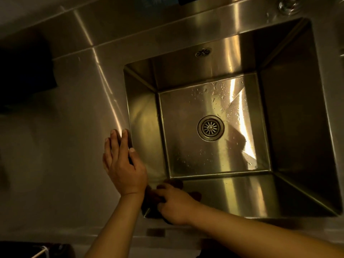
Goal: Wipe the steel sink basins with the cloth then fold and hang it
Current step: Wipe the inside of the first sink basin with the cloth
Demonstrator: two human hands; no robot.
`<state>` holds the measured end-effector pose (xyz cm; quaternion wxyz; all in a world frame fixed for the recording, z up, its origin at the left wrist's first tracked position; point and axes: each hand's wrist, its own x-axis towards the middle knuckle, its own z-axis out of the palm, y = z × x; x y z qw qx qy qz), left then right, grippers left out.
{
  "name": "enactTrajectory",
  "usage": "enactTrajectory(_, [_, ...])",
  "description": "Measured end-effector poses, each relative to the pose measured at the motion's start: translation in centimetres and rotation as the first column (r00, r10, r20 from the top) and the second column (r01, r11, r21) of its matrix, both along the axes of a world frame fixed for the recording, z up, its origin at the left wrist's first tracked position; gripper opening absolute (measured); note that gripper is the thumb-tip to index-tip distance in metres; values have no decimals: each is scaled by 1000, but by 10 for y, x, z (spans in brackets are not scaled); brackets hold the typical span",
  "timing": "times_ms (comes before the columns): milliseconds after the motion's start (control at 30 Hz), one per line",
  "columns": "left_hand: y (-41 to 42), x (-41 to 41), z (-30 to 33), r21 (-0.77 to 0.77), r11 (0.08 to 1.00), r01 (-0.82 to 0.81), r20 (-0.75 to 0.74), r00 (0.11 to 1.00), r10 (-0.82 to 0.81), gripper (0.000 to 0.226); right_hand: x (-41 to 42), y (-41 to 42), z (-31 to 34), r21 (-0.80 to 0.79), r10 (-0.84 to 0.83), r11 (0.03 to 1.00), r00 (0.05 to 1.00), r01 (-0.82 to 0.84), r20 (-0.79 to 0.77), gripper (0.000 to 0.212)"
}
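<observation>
Cloth (151,199) under right hand (176,205), sink (290,112) corner, no legible writing

1. You are looking down on a brushed steel counter (78,112) lying in dim, yellowish light; bright streaks are glancing off it in diagonal lines.
2. A dark, blurred object (24,75) is sitting on the counter at far left; its identity is unclear.
3. A steel ledge (149,21) is running along the top edge.
</observation>
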<state>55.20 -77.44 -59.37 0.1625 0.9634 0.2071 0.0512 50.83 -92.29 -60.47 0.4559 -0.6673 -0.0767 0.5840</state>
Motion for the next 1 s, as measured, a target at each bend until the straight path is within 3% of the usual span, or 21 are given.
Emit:
enactTrajectory(133, [1, -1, 0, 11, 1000, -1, 3, 1000, 1, 54, 4, 13, 1, -79, 179, 980, 983, -183, -48, 46])
enactTrajectory(333, [-1, 0, 1, -4, 1000, -10, -16, 1000, 10, 54, 25, -1, -53, -175, 323, 926, 942, -335, -92, 48])
enactTrajectory(500, [-1, -1, 3, -22, 1000, -14, -18, 1000, 14, 55, 32, -78, -98, -385, 396, 828, 911, -408, -114, 49])
enactTrajectory(733, [1, 0, 1, 10, 1000, -8, 7, 1000, 8, 55, 40, -197, -116, -560, 459, 690, 876, -458, -150, 46])
enactTrajectory(867, [4, -1, -2, 20, 1000, -7, 0, 1000, 7, 55, 37, -175, -104, -539, 415, 715, 891, -444, -184, 44])
enactTrajectory(1000, [5, -1, -3, 21, 1000, -14, -9, 1000, 15, 56, 34, -112, -82, -447, 336, 816, 930, -366, -148, 47])
